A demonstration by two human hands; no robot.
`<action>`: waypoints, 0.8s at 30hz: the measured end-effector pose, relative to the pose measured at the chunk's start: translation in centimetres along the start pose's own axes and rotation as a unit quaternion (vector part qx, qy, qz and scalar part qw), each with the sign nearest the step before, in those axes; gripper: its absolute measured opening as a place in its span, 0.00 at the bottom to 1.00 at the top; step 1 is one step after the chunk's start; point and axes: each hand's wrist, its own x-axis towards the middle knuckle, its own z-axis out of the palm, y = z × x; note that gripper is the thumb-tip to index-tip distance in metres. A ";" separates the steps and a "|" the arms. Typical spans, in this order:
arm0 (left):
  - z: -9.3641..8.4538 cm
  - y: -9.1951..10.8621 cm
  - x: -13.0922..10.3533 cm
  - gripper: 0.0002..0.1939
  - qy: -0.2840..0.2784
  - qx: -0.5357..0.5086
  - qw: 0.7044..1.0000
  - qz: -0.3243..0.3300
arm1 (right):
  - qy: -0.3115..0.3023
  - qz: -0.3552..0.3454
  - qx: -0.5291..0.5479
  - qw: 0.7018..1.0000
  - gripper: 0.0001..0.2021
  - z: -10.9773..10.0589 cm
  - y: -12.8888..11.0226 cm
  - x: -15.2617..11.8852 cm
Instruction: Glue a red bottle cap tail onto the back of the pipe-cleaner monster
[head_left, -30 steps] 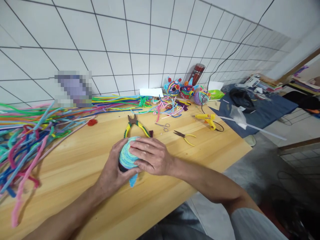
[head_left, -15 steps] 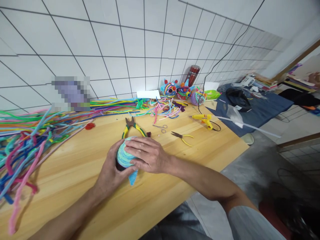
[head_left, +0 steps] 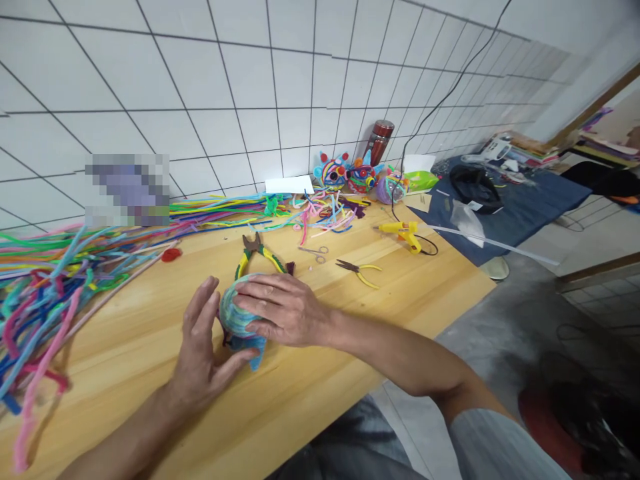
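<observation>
A ball wound in turquoise and pale green pipe cleaners (head_left: 233, 308) rests on the wooden table, with a pointed blue piece (head_left: 257, 355) sticking out at its near side. Over its top and right side lies my right hand (head_left: 287, 308), fingers and thumb curved on it. To the ball's left is my left hand (head_left: 203, 353), fingers spread and apart from the ball, thumb close to the blue piece. Just behind the ball lie diagonal cutters (head_left: 253, 247) with yellow-green handles, partly hidden by it. The ball's underside cannot be seen.
Small scissors (head_left: 316, 252), yellow-handled pliers (head_left: 357, 269) and a yellow hot glue gun (head_left: 405, 233) lie to the right. Many pipe cleaners (head_left: 45, 307) cover the left side. Several decorated balls (head_left: 333, 173) and a red flask (head_left: 380, 140) stand by the tiled wall.
My left hand has let go of the ball and opened, moving off to its left. My right hand stays on the ball. The whole view has shifted slightly.
</observation>
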 end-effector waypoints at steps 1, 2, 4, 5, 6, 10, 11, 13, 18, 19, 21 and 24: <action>0.0 0.0 0.1 0.51 -0.009 0.005 1.000 0.011 | -0.014 0.004 -0.002 1.000 0.25 0.1 0.0 0.1; 0.0 0.0 0.1 0.49 -0.019 0.006 1.000 0.017 | -0.021 0.007 -0.004 1.000 0.25 0.1 -0.1 0.2; 0.2 -0.2 -0.1 0.46 -0.031 0.004 0.999 0.017 | -0.016 0.008 -0.013 1.000 0.25 0.2 -0.2 0.4; 0.3 -0.4 -0.2 0.44 -0.034 0.002 0.999 0.010 | -0.006 0.007 -0.019 1.000 0.25 0.3 -0.3 0.5; 0.3 -0.7 -0.4 0.43 -0.032 0.000 0.999 0.002 | 0.003 0.007 -0.024 1.000 0.24 0.3 -0.4 0.6; 0.0 -1.9 -1.3 0.39 -0.039 -0.048 0.995 -0.080 | 0.024 0.013 -0.031 0.999 0.23 0.5 -0.8 1.0; -0.1 -2.1 -1.4 0.38 -0.041 -0.066 0.992 -0.103 | 0.025 0.015 -0.027 0.999 0.23 0.5 -0.8 1.0; -0.3 -1.9 -1.3 0.37 -0.039 -0.089 0.985 -0.145 | 0.030 0.024 -0.016 0.999 0.23 0.5 -0.9 1.1; 0.2 -0.2 -0.4 0.36 -0.010 -0.098 0.977 -0.189 | 0.046 0.039 0.013 0.998 0.22 0.9 -0.7 0.9; 0.4 0.0 -0.2 0.36 -0.006 -0.096 0.976 -0.193 | 0.045 0.039 0.016 0.998 0.21 1.1 -0.6 0.8; 0.7 0.3 0.0 0.36 -0.002 -0.093 0.976 -0.195 | 0.039 0.044 0.022 0.998 0.21 1.2 -0.3 0.7; 0.8 0.4 0.2 0.37 -0.005 -0.091 0.979 -0.180 | 0.028 0.057 0.026 0.998 0.22 1.3 0.3 0.7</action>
